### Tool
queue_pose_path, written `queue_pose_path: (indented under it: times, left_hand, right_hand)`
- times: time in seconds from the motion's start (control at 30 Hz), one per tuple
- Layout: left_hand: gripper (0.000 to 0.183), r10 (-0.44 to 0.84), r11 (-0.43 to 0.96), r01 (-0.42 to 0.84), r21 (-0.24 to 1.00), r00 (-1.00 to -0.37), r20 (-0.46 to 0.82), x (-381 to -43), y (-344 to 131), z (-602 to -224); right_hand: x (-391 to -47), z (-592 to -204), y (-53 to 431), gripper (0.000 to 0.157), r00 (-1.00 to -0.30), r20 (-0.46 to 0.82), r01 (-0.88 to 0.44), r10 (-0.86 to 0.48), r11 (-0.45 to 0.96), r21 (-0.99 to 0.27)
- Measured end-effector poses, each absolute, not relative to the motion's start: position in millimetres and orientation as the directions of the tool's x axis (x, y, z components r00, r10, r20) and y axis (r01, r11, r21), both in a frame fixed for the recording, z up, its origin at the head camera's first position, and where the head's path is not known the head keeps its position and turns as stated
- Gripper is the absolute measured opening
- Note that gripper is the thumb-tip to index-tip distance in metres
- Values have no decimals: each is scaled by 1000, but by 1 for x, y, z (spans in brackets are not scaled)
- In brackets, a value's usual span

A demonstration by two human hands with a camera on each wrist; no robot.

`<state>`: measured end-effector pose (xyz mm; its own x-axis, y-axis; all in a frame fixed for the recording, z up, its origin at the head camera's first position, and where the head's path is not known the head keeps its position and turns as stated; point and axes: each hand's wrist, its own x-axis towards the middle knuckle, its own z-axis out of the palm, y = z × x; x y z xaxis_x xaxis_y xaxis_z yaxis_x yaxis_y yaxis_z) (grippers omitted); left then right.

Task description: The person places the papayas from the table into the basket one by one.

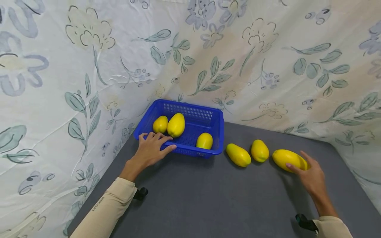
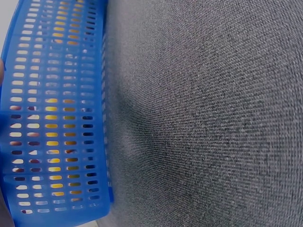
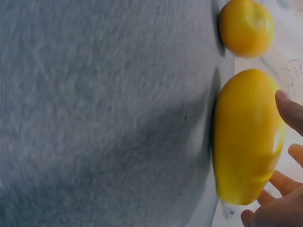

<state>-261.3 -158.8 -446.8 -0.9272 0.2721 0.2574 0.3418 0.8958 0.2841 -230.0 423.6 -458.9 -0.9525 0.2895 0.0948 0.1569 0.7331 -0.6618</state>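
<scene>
A blue perforated plastic basket holds three yellow fruits, with the round one near its right end and a papaya-shaped one toward the left. My left hand grips the basket's near rim, fingers over the edge and thumb along the front. Brownish patches show through the basket holes in the left wrist view. Far to the right, my right hand is spread around one end of a long yellow papaya lying on the table. Its thumb overlaps the papaya in the right wrist view, the other fingers lying beyond it.
Two more yellow fruits, an oblong one and a shorter one, lie between basket and right hand. The dark grey tabletop stretches toward me. Floral cloth hangs behind and along the left.
</scene>
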Motion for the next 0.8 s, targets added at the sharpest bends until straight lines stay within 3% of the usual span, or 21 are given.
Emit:
queue_pose_path:
  times: [0.57, 0.8]
  left_hand:
    - [55, 273, 894, 346, 285, -924, 266, -261, -159, -448]
    - [55, 271, 895, 344, 285, -925, 265, -259, -158, -445]
  right_hand:
    - [-243, -475, 448, 101, -983, 110, 60, 148, 819, -571]
    - [-246, -482, 450, 101, -977, 121, 73, 176, 808, -585]
